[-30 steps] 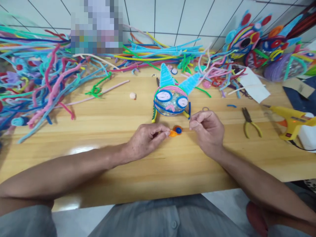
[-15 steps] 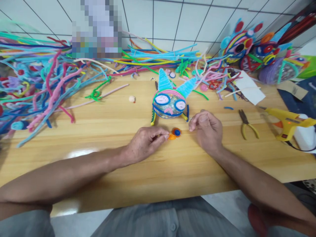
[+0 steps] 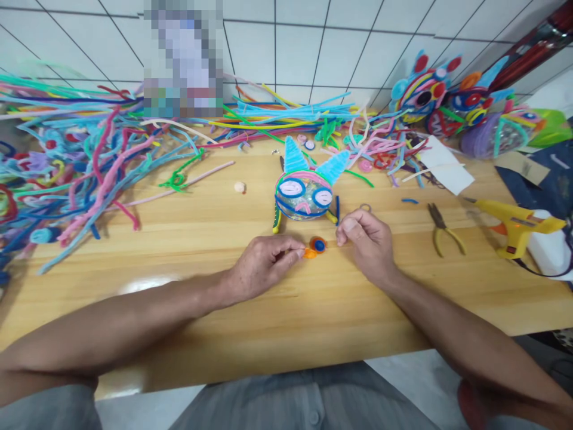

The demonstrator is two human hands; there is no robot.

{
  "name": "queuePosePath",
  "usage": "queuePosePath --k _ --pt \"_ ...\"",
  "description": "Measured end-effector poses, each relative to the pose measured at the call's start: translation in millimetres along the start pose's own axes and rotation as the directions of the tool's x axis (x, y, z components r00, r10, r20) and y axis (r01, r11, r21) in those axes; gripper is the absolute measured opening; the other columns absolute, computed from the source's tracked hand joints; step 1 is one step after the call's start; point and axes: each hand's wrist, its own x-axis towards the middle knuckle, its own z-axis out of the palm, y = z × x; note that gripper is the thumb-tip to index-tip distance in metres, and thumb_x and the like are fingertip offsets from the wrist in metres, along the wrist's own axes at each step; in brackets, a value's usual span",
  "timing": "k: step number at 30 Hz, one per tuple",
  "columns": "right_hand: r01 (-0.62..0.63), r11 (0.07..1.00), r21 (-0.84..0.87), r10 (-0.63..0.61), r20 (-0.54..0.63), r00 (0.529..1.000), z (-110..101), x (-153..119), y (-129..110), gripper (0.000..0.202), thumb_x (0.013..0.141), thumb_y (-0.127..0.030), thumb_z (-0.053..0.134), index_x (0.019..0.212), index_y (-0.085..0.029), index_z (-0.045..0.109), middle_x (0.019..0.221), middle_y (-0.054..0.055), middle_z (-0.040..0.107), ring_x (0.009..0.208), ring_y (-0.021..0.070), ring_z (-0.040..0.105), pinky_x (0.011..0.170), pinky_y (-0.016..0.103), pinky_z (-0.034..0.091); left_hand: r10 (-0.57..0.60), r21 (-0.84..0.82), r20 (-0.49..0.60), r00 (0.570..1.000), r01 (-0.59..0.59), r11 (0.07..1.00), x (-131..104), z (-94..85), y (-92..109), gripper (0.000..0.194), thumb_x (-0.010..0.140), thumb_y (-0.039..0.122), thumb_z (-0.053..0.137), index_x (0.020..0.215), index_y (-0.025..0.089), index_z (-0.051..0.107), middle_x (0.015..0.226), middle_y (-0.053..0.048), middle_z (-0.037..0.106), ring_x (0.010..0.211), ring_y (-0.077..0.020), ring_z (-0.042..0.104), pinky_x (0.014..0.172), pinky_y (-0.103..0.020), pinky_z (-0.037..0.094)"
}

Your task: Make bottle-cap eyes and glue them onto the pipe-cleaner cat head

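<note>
My left hand (image 3: 271,266) pinches an orange piece (image 3: 310,253) between thumb and fingertips, low over the wooden table. Right beside that piece lies a small orange disc with a blue centre (image 3: 319,245). To the right of it, my right hand (image 3: 367,242) has its fingers curled together; whatever they might hold is too small to make out. Just beyond both hands stands a clear round figure (image 3: 305,200) with light blue pointed ears, white oval eyes ringed in blue and a pink nose. A short dark blue stick (image 3: 337,210) is at its right side.
Tangled fuzzy stems (image 3: 102,173) cover the left of the table (image 3: 250,340). Pliers (image 3: 443,230), a yellow glue gun (image 3: 514,227) and white paper (image 3: 447,164) lie on the right. More decorated figures (image 3: 421,89) stand at the back right. A beige ball (image 3: 239,187) rests left of centre.
My right hand has moved slightly left, its fingers drawn closer together, uncovering a small ring behind it. The left hand keeps its pinch. The view has shifted slightly.
</note>
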Motion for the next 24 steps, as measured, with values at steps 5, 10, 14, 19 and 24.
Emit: queuePosePath --k 5,10,14,19,24 --pt "-0.014 1.000 -0.007 0.014 0.002 1.000 0.0 0.4 0.4 0.046 0.095 -0.061 0.074 0.072 -0.022 0.067 0.061 -0.003 0.064 0.058 0.0128 0.057 0.061 0.027 0.047 -0.015 -0.014 0.001 1.000 0.015 1.000 0.6 0.2 1.2 0.019 0.103 0.021 0.063 0.097 0.014 0.080 0.076 -0.002 0.077 0.060 -0.0093 0.062 0.058 -0.018 0.045" --pt "-0.017 1.000 -0.009 0.017 0.002 1.000 1.9 1.4 1.7 0.048 0.092 -0.064 0.075 0.071 -0.022 0.066 0.058 -0.003 0.063 0.056 0.0131 0.056 0.058 0.027 0.047 -0.045 -0.017 0.020 0.999 0.045 0.999 1.3 -0.1 2.1 0.022 0.103 0.025 0.061 0.096 0.014 0.080 0.076 -0.003 0.077 0.062 -0.0109 0.063 0.060 -0.020 0.046" --pt "-0.009 1.000 -0.026 0.009 0.000 1.000 2.4 2.6 -0.2 0.050 0.092 -0.067 0.073 0.071 -0.022 0.066 0.059 -0.002 0.063 0.056 0.0138 0.057 0.059 0.028 0.049 -0.118 -0.107 0.017 0.993 0.120 0.987 1.3 -1.3 2.6 0.024 0.103 0.029 0.063 0.095 0.014 0.080 0.075 -0.003 0.076 0.061 -0.0109 0.061 0.059 -0.021 0.045" --pt "0.038 0.995 -0.096 -0.035 0.027 0.999 1.1 0.2 -1.0 0.047 0.096 -0.064 0.070 0.076 -0.022 0.067 0.062 -0.003 0.065 0.058 0.0137 0.059 0.060 0.027 0.050 -0.282 -0.350 -0.049 0.958 0.248 0.903 4.1 -8.0 6.5 0.033 0.102 0.041 0.068 0.085 0.014 0.078 0.088 -0.007 0.080 0.082 -0.0155 0.071 0.080 -0.026 0.055" --pt "0.122 0.975 -0.184 -0.107 0.087 0.990 2.4 -7.9 3.4 0.029 0.097 -0.052 0.074 0.096 -0.023 0.071 0.081 0.000 0.074 0.069 0.0149 0.066 0.066 0.029 0.053 -0.329 -0.417 -0.050 0.943 0.280 0.865 6.1 -10.9 7.2 0.034 0.099 0.044 0.070 0.083 0.014 0.077 0.087 -0.006 0.080 0.083 -0.0152 0.070 0.082 -0.027 0.055"
